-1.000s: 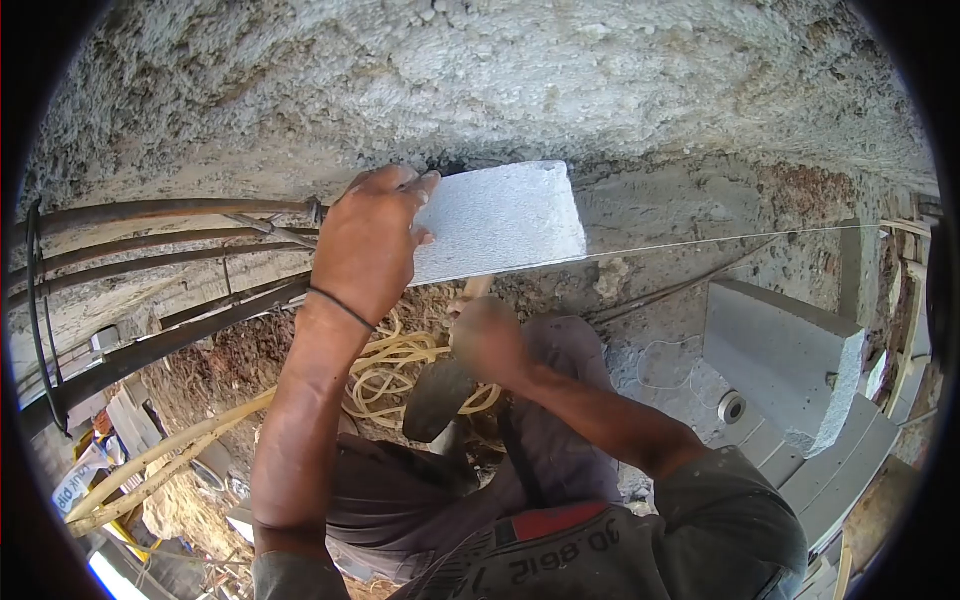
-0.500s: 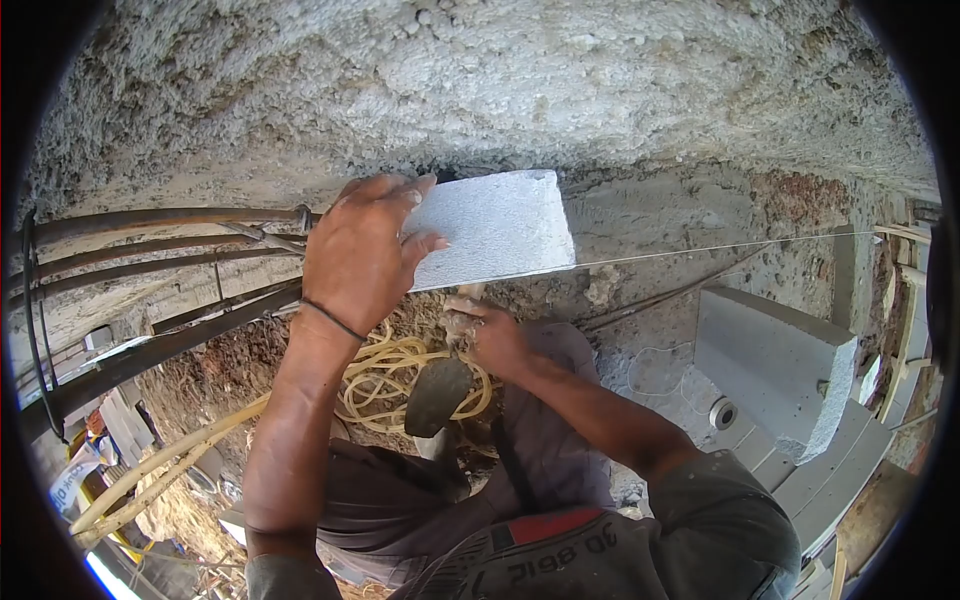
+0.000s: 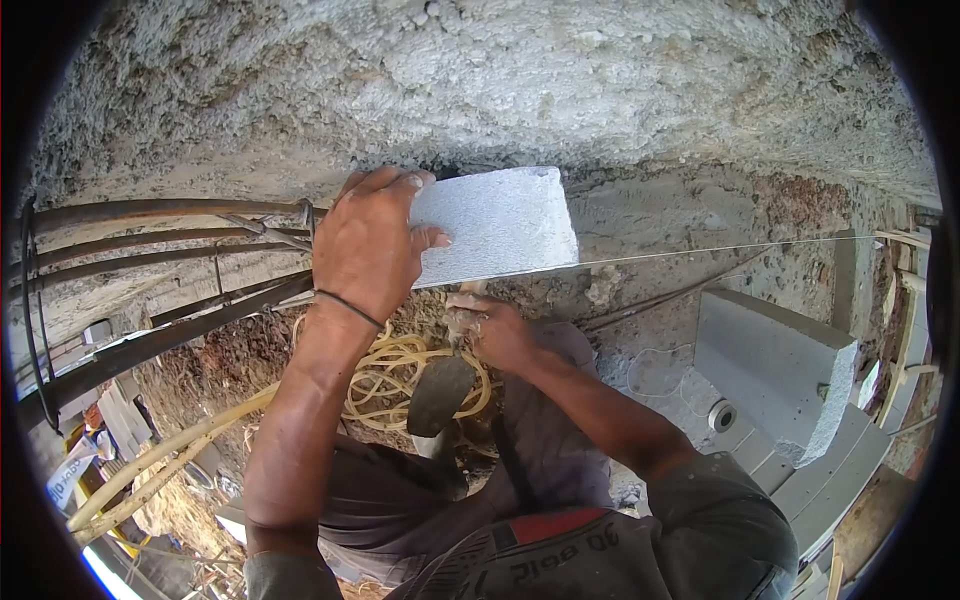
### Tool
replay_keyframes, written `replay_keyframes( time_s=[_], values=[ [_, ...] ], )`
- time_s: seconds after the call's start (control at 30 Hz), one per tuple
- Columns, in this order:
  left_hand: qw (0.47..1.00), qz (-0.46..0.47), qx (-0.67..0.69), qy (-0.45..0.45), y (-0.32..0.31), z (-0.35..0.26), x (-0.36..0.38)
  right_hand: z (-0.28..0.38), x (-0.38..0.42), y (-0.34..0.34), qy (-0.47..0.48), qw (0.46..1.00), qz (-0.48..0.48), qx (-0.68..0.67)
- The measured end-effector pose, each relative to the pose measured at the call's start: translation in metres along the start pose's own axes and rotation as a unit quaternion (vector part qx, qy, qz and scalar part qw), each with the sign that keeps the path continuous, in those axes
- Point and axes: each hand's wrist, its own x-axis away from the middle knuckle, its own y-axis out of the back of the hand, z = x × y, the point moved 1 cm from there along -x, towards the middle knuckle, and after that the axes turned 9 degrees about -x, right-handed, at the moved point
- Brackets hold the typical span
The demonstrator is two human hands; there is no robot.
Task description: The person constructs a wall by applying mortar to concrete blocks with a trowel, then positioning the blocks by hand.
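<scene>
A pale grey lightweight concrete block lies lengthwise against the rough wall. My left hand is closed over its left end, the thumb on the upper face and the fingertips at the far edge. Below the block's near edge, my right hand is wrapped around the handle of a trowel, whose grey, mortar-stained blade hangs downward. The handle's end sticks up close beneath the block. A thin taut string runs from the block's near edge off to the right. The underside of the block is hidden.
Steel reinforcing bars jut in from the left. Coiled yellow hose lies on the ground beneath my hands. Another grey block leans at the right, beside a small round roll. Rough grey wall fills the far side.
My left hand and the block have shifted very slightly to the right. My right hand and the trowel are almost where they were.
</scene>
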Motion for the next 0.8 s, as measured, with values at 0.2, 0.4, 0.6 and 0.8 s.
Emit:
replay_keyframes(
  time_s=[0.2,0.4,0.6,0.8],
  values=[
    [1.000,-0.004,-0.002,0.012,-0.003,0.000,0.000,-0.003,0.001,-0.002,-0.002,1.000,0.009,0.002],
    [0.999,-0.037,-0.036,0.004,-0.012,0.003,0.000,0.003,-0.003,-0.003,-0.010,1.000,0.012,0.016],
    [0.999,-0.020,0.002,0.037,-0.007,0.001,-0.003,0.026,-0.016,0.001,-0.067,0.997,-0.019,-0.045],
    [0.998,-0.005,0.004,0.063,-0.004,-0.001,-0.006,0.033,-0.011,0.005,-0.059,0.994,-0.054,-0.074]
  ],
)
